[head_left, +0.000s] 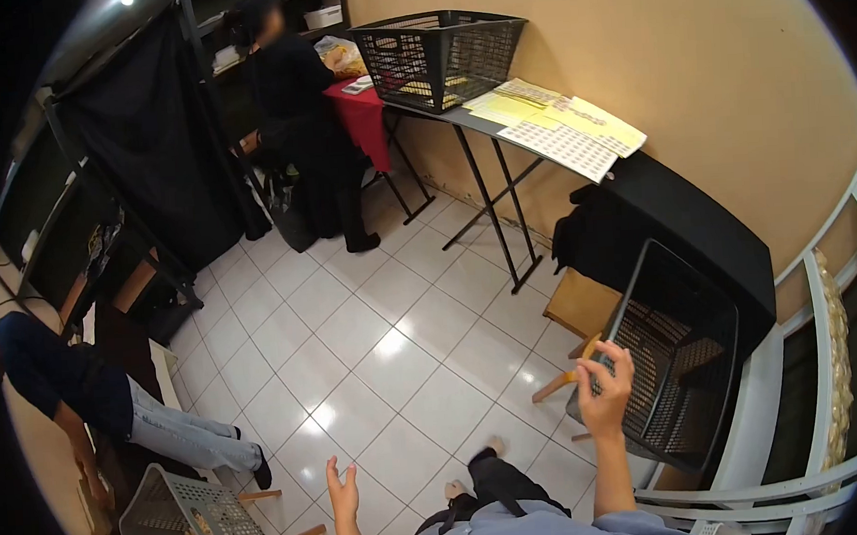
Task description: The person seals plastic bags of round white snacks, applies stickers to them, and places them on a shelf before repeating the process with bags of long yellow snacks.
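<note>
Right hand [606,386] is raised, fingers curled over the near rim of the dark plastic lattice laundry basket [680,351] — looks like a loose grip on the edge, not a full clamp. That basket sits tilted on its side, mouth facing the person, propped on a small wooden stool [580,310] against the white metal rail frame [793,384] at right. Tilt reads as deliberate: gives the hand access to the inside.

Left hand [342,493] is free, fingers spread, palm open, holding nothing, hovering low over the white tiled floor [374,338].

Surroundings:
- Second black lattice basket [440,59] upright on the grey folding table [498,123], with yellow and white printed sheets [562,125] overhanging the table's edge.
- Black cloth-covered block [683,220] just behind the tilted basket, so tight on that side.
- Grey lattice basket [192,524] on the floor lower left, beside a bent-over person in jeans [116,405].
- Another person in black [294,110] by the red-draped table [362,116], well apart.

Open room: the middle of the floor is wide open; the rail and the black block box in the right side.
</note>
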`<state>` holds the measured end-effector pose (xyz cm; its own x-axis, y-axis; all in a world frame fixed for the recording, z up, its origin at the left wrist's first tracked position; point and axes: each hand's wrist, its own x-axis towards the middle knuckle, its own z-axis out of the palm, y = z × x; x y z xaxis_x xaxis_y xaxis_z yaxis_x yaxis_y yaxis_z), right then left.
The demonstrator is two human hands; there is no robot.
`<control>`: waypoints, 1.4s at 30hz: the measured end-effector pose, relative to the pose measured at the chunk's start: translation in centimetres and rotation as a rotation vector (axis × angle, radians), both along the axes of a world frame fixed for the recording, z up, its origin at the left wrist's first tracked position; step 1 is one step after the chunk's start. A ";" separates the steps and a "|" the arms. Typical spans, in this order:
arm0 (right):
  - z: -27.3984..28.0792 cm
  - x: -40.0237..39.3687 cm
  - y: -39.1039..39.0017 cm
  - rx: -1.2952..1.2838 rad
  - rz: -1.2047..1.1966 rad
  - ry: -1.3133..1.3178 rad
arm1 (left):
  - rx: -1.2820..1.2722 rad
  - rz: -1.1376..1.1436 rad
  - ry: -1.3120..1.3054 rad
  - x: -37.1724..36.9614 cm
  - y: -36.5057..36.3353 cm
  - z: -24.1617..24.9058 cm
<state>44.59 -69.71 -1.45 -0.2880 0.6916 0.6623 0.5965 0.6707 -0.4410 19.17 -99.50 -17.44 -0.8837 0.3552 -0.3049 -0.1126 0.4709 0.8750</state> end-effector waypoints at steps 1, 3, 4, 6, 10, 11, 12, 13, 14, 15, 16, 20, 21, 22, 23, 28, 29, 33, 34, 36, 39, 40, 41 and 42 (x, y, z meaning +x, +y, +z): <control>0.0 -0.8 1.2 0.001 0.006 -0.003 | 0.017 0.016 -0.004 -1.0 0.9 -0.2; -0.1 -2.4 3.7 0.065 -0.087 -0.006 | 0.034 0.040 -0.014 -2.4 3.4 -0.6; -0.2 -3.3 4.9 0.064 -0.081 -0.010 | 0.066 -0.013 -0.007 -2.9 5.3 -0.6; -0.2 -5.3 7.5 0.091 -0.150 0.043 | 0.102 -0.063 0.002 -3.9 9.1 -1.1; -0.1 -9.6 13.9 0.120 -0.213 0.094 | 0.167 -0.331 0.038 -6.8 17.6 -0.8; 0.2 -10.8 15.8 0.130 -0.234 0.093 | 0.164 -0.420 -0.020 -8.0 19.8 -0.1; 0.8 -12.1 17.8 0.137 -0.230 0.098 | 0.171 -0.417 -0.014 -9.4 22.1 0.7; 1.5 -13.3 19.8 0.154 -0.236 0.126 | 0.155 -0.458 -0.061 -10.7 24.3 1.4; 2.2 -14.5 21.6 0.169 -0.241 0.152 | 0.139 -0.500 -0.109 -11.9 26.4 2.1; 3.0 -15.8 23.6 0.208 -0.241 0.159 | 0.141 -0.499 -0.108 -13.3 28.6 3.1; 3.6 -17.1 25.6 0.229 -0.221 0.198 | 0.183 -0.510 -0.055 -15.0 30.9 4.3; 6.7 -23.1 32.1 0.251 -0.139 0.262 | 0.202 -0.535 0.140 -20.7 38.2 7.2; 7.6 -24.5 33.5 0.276 -0.105 0.261 | 0.220 -0.536 0.136 -21.8 39.6 7.8; 8.5 -25.9 35.0 0.305 -0.070 0.261 | 0.224 -0.536 0.134 -22.8 40.8 7.7; 9.3 -27.1 36.7 0.321 -0.042 0.253 | 0.231 -0.546 0.105 -23.9 41.9 7.4; 14.1 -33.7 44.0 0.386 0.154 0.324 | 0.139 -0.578 0.051 -30.6 47.3 4.6; 15.3 -35.3 45.6 0.395 0.210 0.332 | 0.118 -0.561 0.067 -32.3 48.6 4.0; 21.3 -43.0 52.3 0.460 0.305 0.213 | 0.098 -0.534 0.071 -39.8 54.4 2.9; 22.8 -45.5 54.1 0.468 0.335 0.170 | 0.095 -0.510 0.058 -41.7 56.2 3.4; 25.7 -50.8 57.9 0.478 0.409 0.011 | 0.084 -0.516 0.057 -45.6 59.6 4.4; 28.4 -59.0 64.7 0.434 0.574 -0.354 | 0.133 -0.511 0.106 -50.9 64.7 5.8; 28.3 -61.6 66.7 0.460 0.588 -0.506 | 0.142 -0.514 0.111 -52.4 66.3 6.4; 27.9 -63.9 68.3 0.437 0.578 -0.667 | 0.170 -0.505 0.160 -53.8 67.6 7.0; 27.4 -66.1 69.5 0.409 0.566 -0.826 | 0.195 -0.496 0.208 -55.0 68.8 7.7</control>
